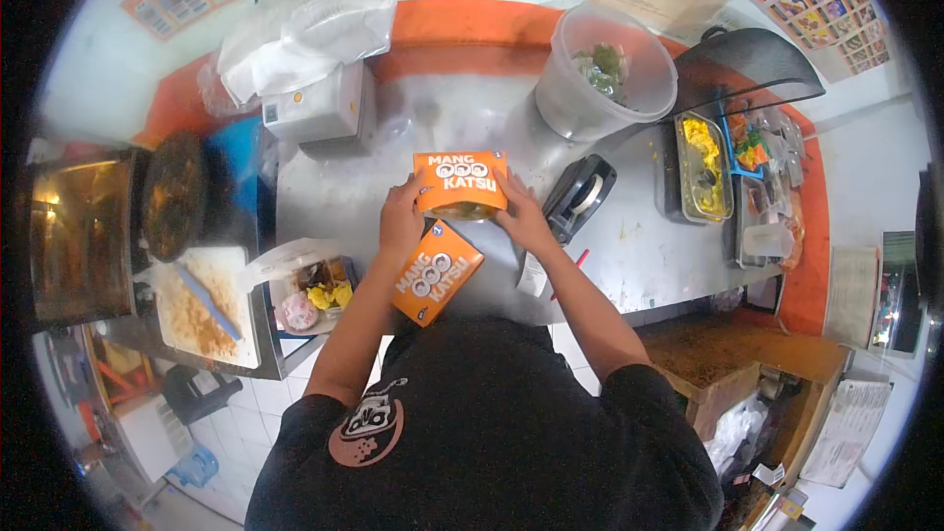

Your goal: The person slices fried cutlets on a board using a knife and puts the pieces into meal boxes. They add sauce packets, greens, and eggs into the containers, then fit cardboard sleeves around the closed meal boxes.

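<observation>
Between my two hands is an orange sleeved food bowl (pixel 460 183) with white lettering, over the metal counter. My left hand (pixel 401 211) grips its left side and my right hand (pixel 521 206) grips its right side. Food shows at the bowl's lower edge, below the sleeve. Just below it lies a second orange sleeved package (pixel 439 273) with the same lettering, tilted, beside my left forearm. A black tape dispenser (pixel 580 199) stands right of my right hand. A paper slip (pixel 532 275) and a red pen (pixel 569 273) lie near my right forearm.
A large translucent bucket (pixel 606 69) holding greens stands at the back. On the right is a tray of yellow food (pixel 704 167). A cutting board (pixel 208 307) with a blue-handled knife (pixel 205 301) lies left, near a white box (pixel 313 108) under plastic bags.
</observation>
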`<action>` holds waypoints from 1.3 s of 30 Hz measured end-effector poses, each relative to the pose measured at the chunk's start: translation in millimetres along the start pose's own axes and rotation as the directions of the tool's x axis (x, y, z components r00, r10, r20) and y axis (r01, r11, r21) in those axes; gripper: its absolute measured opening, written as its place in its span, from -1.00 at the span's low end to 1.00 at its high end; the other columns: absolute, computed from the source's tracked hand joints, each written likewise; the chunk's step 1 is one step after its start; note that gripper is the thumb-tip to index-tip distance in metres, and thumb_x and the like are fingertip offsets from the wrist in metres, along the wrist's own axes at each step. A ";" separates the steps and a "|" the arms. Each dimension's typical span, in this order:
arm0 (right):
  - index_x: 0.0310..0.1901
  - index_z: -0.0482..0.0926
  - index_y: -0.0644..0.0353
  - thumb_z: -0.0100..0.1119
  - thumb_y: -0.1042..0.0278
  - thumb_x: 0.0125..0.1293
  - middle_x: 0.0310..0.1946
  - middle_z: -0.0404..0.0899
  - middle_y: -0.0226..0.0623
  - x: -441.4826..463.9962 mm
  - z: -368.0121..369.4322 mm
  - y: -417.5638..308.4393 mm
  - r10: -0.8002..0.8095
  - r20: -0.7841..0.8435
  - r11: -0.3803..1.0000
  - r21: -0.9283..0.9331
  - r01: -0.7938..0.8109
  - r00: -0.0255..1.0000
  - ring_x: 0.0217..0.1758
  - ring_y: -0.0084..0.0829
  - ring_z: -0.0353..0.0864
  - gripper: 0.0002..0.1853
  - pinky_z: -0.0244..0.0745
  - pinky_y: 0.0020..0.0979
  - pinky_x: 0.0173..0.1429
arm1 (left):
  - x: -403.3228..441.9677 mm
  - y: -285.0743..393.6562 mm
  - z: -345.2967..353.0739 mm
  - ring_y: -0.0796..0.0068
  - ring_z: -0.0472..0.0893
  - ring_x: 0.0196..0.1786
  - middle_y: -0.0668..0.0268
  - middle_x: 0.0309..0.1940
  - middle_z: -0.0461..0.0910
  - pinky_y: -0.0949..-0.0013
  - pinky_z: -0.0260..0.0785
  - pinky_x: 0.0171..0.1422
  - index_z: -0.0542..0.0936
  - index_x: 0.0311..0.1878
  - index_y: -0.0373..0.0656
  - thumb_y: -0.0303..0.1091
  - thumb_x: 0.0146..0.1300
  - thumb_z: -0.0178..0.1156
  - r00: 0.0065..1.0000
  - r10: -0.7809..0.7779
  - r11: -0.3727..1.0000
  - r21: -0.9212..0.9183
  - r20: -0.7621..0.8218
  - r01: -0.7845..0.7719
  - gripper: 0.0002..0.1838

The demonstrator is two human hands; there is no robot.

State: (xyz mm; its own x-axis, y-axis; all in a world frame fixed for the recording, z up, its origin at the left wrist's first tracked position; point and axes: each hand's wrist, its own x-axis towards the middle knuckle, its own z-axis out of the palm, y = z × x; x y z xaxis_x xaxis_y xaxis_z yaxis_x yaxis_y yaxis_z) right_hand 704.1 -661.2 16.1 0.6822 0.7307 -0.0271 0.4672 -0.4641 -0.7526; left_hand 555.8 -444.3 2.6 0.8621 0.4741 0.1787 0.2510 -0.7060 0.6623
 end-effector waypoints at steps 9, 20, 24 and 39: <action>0.49 0.18 -0.13 0.46 0.30 0.10 0.53 0.01 0.00 -7.5 -0.5 12.9 -0.018 0.067 0.953 0.304 -0.003 0.998 0.55 -0.16 0.11 -0.08 0.12 -0.30 0.52 | -2.0 1.2 -19.2 0.04 0.51 0.07 -0.04 0.09 0.57 0.18 0.33 0.25 0.28 0.44 -0.24 -0.22 -0.04 0.47 0.981 0.049 0.995 -0.100 0.190 -0.030 -0.05; 0.17 0.60 0.04 0.53 0.32 -0.02 0.05 0.63 0.00 -12.4 9.7 -0.5 0.110 -0.189 0.981 0.179 -0.076 0.976 0.18 -0.22 0.63 -0.38 0.49 -0.36 0.24 | 12.9 5.9 -19.8 0.17 0.55 -0.22 0.07 -0.30 0.56 0.20 0.40 -0.02 0.53 0.31 0.13 -0.16 -0.12 0.52 0.954 -0.214 0.976 0.018 0.208 0.215 -0.21; 0.18 0.60 0.05 0.52 0.37 0.00 0.14 0.58 -0.01 -13.5 15.5 10.8 0.065 -0.186 0.987 0.158 -0.036 0.980 0.17 -0.24 0.63 -0.39 0.50 -0.37 0.23 | 11.2 10.1 -24.7 0.18 0.55 -0.18 0.13 -0.27 0.57 0.23 0.42 0.06 0.60 0.24 0.20 -0.14 -0.07 0.49 0.942 -0.227 0.974 0.058 0.246 0.220 -0.32; 0.17 0.61 -0.06 0.19 0.58 0.27 0.29 0.42 0.01 -12.9 45.5 13.3 -0.040 -0.417 0.999 0.005 0.046 0.908 0.18 -0.03 0.59 -0.55 0.50 -0.26 0.24 | 35.6 30.7 -22.3 -0.06 0.17 0.45 0.07 0.51 0.09 0.00 0.05 0.52 0.56 0.25 0.07 -0.08 0.01 0.42 0.888 0.363 0.886 0.190 0.284 -0.423 -0.34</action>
State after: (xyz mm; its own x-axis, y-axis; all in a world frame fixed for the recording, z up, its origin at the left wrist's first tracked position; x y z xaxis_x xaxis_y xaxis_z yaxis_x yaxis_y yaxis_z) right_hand 675.9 -654.0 -23.6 0.8354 0.4731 0.2798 0.4954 -0.4277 -0.7561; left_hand 584.4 -437.3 45.5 0.9812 0.0153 0.1922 -0.0586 -0.9259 0.3731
